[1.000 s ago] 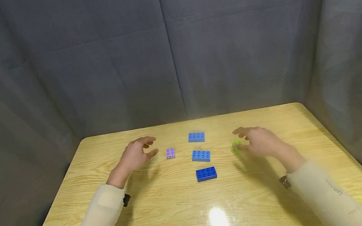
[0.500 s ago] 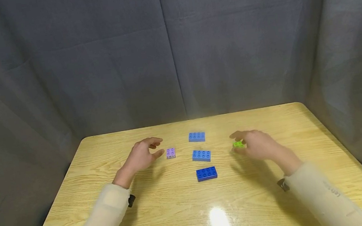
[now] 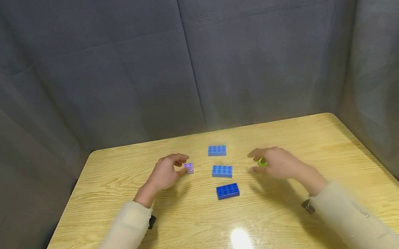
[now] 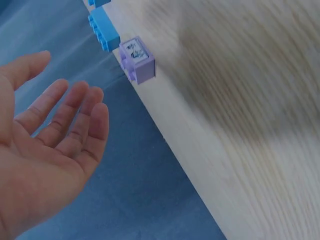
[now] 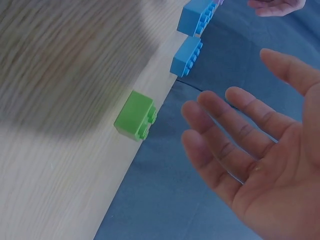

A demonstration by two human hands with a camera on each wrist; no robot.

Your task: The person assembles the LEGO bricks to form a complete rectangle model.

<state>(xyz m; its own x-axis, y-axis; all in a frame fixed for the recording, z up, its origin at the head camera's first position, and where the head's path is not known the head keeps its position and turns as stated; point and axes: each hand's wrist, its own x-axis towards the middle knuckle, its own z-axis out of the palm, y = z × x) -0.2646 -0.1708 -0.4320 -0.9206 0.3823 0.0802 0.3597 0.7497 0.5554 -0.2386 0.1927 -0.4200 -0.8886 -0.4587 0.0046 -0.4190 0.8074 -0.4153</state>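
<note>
My left hand (image 3: pixel 166 173) hovers by a small purple toy brick (image 3: pixel 190 167), its thumb and fingers apart and holding nothing. In the left wrist view that purple brick (image 4: pixel 139 61), with a printed picture on its side, stands on the table beyond the fingertips. On the right, my right hand (image 3: pixel 278 163) is over a lime-green brick (image 3: pixel 262 162), which it partly covers in the head view. The right wrist view shows the green brick (image 5: pixel 134 115) apart from the relaxed fingers.
Between the hands lie a light blue brick (image 3: pixel 217 150) at the back, a second light blue brick (image 3: pixel 222 171), and a dark blue brick (image 3: pixel 228 191) nearest me. They form a column on the wooden table (image 3: pixel 198 232). Grey curtains (image 3: pixel 132 66) hang behind and at both sides.
My left hand has moved right and slightly nearer, reaching the purple brick. My right hand has shifted left and a little nearer over the green brick. The bricks have stayed in place.
</note>
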